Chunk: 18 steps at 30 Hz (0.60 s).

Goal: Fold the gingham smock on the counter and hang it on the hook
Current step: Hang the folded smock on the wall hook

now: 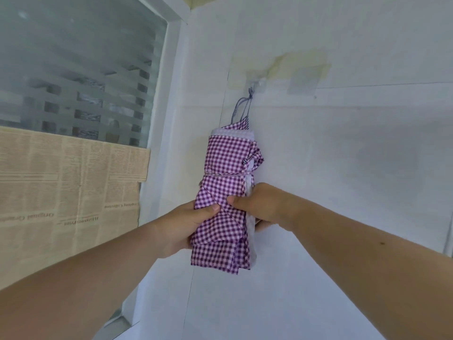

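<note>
White wall [343,168] fills most of the view, tile seams faint, yellowish stain patch at 12 o'clock above the hook [256,85].

Left hand [188,229]: fingers curled round the smock's [228,192] lower left edge, thumb pressed on the front of the fabric. Gripping.

Right hand [259,204]: thumb on the front at mid-height, fingers wrapped behind the right edge. Gripping too. The thumbs sit just beside each other.

Smock: purple-white gingham, folded into a narrow upright bundle, tied round the middle with its own strap, white trim along the top and right side. Lies against the wall at centre frame. Thin grey cord [242,106] runs from its top up to the hook at 12 o'clock; loop is on the hook.

Clear square adhesive pad [302,81] on the wall at 1 o'clock of the bundle, just right of the hook.

Window [73,69] at 10 o'clock, frosted glass, blurred building outside, white frame. Newspaper sheet [68,187] covers its lower part at 9 o'clock, print upside down.

Counter not visible.
</note>
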Available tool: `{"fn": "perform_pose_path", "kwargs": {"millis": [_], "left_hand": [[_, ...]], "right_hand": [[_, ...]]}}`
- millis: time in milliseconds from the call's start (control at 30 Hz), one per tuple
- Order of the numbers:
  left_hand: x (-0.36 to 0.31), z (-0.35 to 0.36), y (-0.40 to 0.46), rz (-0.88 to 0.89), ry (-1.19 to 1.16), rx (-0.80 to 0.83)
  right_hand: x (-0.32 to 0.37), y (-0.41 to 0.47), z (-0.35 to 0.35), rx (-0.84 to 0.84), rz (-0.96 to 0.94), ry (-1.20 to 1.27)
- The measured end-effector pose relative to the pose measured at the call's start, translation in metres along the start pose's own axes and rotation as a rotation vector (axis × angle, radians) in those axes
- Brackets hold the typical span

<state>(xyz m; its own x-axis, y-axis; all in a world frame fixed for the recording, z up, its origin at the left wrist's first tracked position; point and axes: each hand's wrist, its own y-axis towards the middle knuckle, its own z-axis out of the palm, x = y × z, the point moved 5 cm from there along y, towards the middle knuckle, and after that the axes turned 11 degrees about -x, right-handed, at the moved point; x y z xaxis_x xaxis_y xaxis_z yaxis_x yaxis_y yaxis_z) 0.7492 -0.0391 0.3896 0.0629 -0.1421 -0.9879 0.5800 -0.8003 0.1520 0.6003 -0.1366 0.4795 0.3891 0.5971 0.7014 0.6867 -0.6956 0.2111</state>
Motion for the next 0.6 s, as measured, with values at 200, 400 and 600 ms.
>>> {"fn": "perform_pose_path", "kwargs": {"millis": [200,400,600], "left_hand": [[-0.02,-0.013,0.019,0.026,0.049,-0.01],[-0.063,0.003,0.029,0.196,0.043,-0.087],[-0.064,0.008,0.035,0.195,-0.103,-0.073]], "right_hand": [[0.085,0.013,-0.105,-0.722,-0.4,-0.457],[0.155,0.038,-0.124,-0.884,-0.825,-0.785],[0.174,0.07,-0.129,-0.878,-0.664,-0.944]]}}
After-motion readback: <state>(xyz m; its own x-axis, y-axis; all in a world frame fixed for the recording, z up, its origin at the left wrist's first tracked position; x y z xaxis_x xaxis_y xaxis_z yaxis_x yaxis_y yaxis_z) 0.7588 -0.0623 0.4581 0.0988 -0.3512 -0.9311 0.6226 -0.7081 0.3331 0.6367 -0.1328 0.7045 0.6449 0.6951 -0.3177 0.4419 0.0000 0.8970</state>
